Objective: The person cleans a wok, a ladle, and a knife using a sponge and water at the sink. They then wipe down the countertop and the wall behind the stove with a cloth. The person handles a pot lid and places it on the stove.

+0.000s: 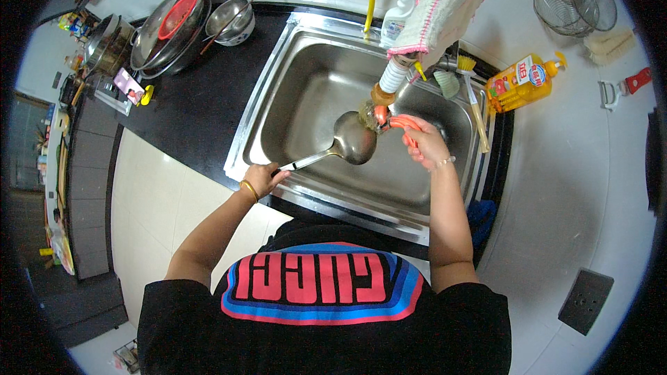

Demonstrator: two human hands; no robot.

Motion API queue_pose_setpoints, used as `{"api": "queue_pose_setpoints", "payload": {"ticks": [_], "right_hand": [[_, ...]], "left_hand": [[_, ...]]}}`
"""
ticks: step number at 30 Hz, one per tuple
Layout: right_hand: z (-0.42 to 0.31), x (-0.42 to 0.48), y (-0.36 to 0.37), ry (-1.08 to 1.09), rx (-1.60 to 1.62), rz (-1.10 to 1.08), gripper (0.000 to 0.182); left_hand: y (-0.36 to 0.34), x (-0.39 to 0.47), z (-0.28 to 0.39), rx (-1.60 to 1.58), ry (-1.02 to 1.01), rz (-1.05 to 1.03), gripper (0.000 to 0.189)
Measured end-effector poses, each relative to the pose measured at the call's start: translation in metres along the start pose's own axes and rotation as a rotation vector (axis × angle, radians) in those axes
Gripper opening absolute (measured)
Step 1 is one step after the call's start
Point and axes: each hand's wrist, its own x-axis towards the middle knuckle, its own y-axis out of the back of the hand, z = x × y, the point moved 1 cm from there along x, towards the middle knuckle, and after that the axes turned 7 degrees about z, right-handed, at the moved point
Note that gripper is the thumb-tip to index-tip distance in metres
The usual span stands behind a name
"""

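My left hand (262,179) grips the handle end of a large metal ladle (356,138) at the sink's near left edge. The ladle's bowl hangs over the stainless steel sink (307,88), its rounded underside facing up. In my right hand (428,143) is the orange-red handle of a scrubbing brush (405,124). Its wiry scourer head (369,116) is at the upper right of the ladle's bowl and appears to touch it. Just above the brush is the faucet's white ribbed hose and amber nozzle (384,92), which partly hides the head.
A white cloth mitt (443,8) hangs over the faucet, beside a spray bottle (400,13). Along the right rim are a yellow-bristled brush (475,109) and an orange detergent bottle (521,83). Metal basins (148,44) and stacked bowls (232,21) stand on the black counter (198,109) at left.
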Motion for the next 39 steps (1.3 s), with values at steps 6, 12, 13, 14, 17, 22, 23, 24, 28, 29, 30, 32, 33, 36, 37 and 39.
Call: {"api": "queue_pose_setpoints", "payload": {"ticks": [6, 12, 13, 14, 17, 22, 23, 24, 28, 29, 30, 32, 33, 36, 37, 39], "right_hand": [[0.001, -0.012, -0.008, -0.023, -0.142, 0.03, 0.028], [-0.004, -0.009, 0.007, -0.006, 0.081, -0.064, 0.027], [-0.008, -0.008, 0.007, -0.01, 0.104, -0.089, 0.027], [-0.01, -0.006, 0.007, -0.014, 0.128, -0.113, 0.026], [-0.014, -0.004, 0.007, -0.026, 0.113, -0.121, 0.027], [-0.014, -0.009, 0.002, -0.029, 0.059, -0.084, 0.027], [-0.012, -0.011, 0.001, -0.026, 0.048, -0.067, 0.026], [-0.01, -0.012, -0.001, -0.03, 0.054, -0.046, 0.026], [-0.003, -0.017, -0.008, -0.005, -0.008, 0.029, 0.027], [-0.001, -0.019, -0.012, 0.011, -0.046, 0.044, 0.027], [0.001, -0.021, -0.018, 0.029, -0.083, 0.056, 0.027], [0.007, -0.024, -0.033, 0.065, -0.158, 0.079, 0.027], [0.008, -0.023, -0.036, 0.09, -0.201, 0.108, 0.027], [0.017, -0.002, -0.028, 0.099, -0.211, 0.177, 0.026], [0.013, 0.0, -0.025, 0.075, -0.186, 0.189, 0.027], [0.009, 0.002, -0.024, 0.026, -0.138, 0.211, 0.029]], "left_hand": [[-0.015, -0.005, -0.009, -0.191, 0.031, 0.041, 0.045], [-0.012, -0.007, -0.011, -0.394, 0.109, -0.012, 0.057], [-0.011, -0.007, -0.01, -0.41, 0.129, -0.034, 0.058], [-0.011, -0.007, -0.011, -0.425, 0.115, -0.035, 0.059], [-0.016, -0.004, -0.013, -0.458, 0.093, -0.039, 0.062], [-0.022, -0.003, -0.014, -0.507, 0.181, -0.068, 0.064], [-0.021, -0.003, -0.013, -0.491, 0.173, -0.072, 0.064], [-0.018, -0.003, -0.011, -0.477, 0.165, -0.076, 0.065], [-0.013, -0.004, -0.004, -0.403, 0.164, -0.086, 0.066], [-0.013, -0.004, -0.004, -0.371, 0.177, -0.078, 0.066], [-0.013, -0.003, -0.003, -0.339, 0.186, -0.071, 0.066], [-0.015, 0.001, -0.001, -0.273, 0.241, -0.059, 0.067], [-0.018, 0.001, -0.001, -0.265, 0.236, -0.041, 0.067], [-0.015, 0.001, 0.006, -0.281, 0.288, -0.057, 0.065], [-0.015, 0.0, 0.006, -0.274, 0.257, -0.054, 0.065], [-0.016, -0.003, 0.004, -0.26, 0.197, -0.048, 0.063]]}}
